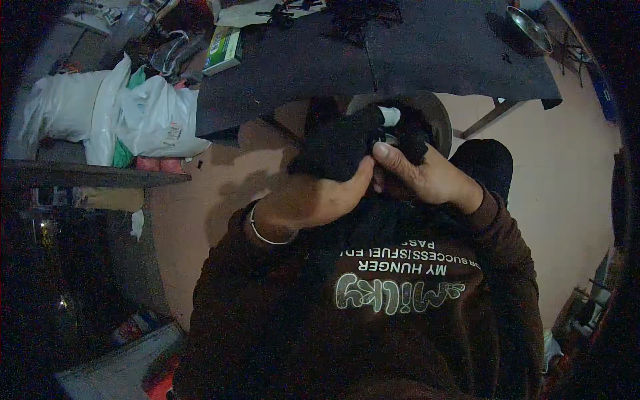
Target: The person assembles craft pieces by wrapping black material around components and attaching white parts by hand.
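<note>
In front of the brown sweatshirt, both hands meet at a dark, fuzzy black bundle point(340, 143). My left hand point(323, 200), with a bangle at its wrist, has its fingers bent against the underside of the bundle. My right hand point(417, 177) presses its thumb near a small pale, shiny piece at the bundle's middle. A white piece point(389, 117) sticks up just beyond the thumb. The dark material hides most of the fingertips, and its exact shape cannot be made out.
A dark-covered table point(287, 73) spans the far side, bearing a green and white box point(224, 51) and a metal dish point(529, 30). White plastic bags point(157, 117) lie on a shelf at the left. A round stool point(437, 113) is partly under the table.
</note>
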`<move>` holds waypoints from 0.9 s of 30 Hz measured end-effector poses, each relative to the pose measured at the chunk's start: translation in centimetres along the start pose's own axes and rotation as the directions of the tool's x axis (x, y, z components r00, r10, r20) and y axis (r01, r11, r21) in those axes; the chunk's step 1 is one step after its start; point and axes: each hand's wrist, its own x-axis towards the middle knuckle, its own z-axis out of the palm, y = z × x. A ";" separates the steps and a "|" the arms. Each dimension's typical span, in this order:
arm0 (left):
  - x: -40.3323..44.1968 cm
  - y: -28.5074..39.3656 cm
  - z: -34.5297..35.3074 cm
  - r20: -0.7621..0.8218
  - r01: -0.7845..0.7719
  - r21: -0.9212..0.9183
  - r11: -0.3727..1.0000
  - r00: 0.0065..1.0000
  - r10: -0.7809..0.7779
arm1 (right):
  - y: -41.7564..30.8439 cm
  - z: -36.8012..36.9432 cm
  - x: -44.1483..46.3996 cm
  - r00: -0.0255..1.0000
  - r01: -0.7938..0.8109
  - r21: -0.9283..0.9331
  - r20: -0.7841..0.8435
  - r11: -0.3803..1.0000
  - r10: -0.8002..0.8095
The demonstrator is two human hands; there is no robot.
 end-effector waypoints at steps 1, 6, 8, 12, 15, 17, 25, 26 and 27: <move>0.0 -0.3 0.2 0.000 -0.001 0.000 1.000 1.000 0.001 | -0.1 0.1 -0.1 0.999 0.018 0.000 -0.028 1.000 -0.018; 0.1 0.2 0.6 -0.020 -0.013 0.244 0.970 1.000 0.018 | -0.4 0.2 -0.2 0.997 0.039 -0.010 -0.058 0.999 -0.040; 0.3 0.9 0.7 -0.007 0.048 0.236 0.971 0.999 -0.048 | -0.4 0.5 -0.1 0.997 0.014 0.016 -0.080 1.000 -0.013; -0.3 0.4 1.3 0.044 0.080 0.174 0.982 0.995 -0.089 | 1.2 1.0 0.0 0.994 0.068 0.052 -0.084 0.996 -0.063; -0.6 0.5 1.4 0.123 -0.036 0.358 0.933 0.992 -0.009 | 2.5 1.1 0.0 0.988 0.145 0.070 -0.070 0.987 -0.140; -1.7 -0.8 2.0 0.201 0.048 0.266 0.963 0.974 -0.105 | 2.2 1.2 -0.4 0.997 -0.068 0.128 -0.029 0.989 0.072; 0.8 2.8 2.9 0.115 -0.108 0.188 0.976 0.990 0.087 | 1.9 0.1 -2.9 0.997 -0.022 0.103 -0.070 0.994 0.029; 0.7 2.0 2.7 0.139 -0.109 0.202 0.973 0.987 0.081 | 1.4 -0.3 -3.4 0.994 -0.098 0.037 -0.042 0.994 0.100; 1.0 2.2 2.8 0.146 -0.120 0.187 0.975 0.985 0.093 | 1.5 -0.3 -3.6 0.992 -0.108 0.039 -0.058 0.993 0.110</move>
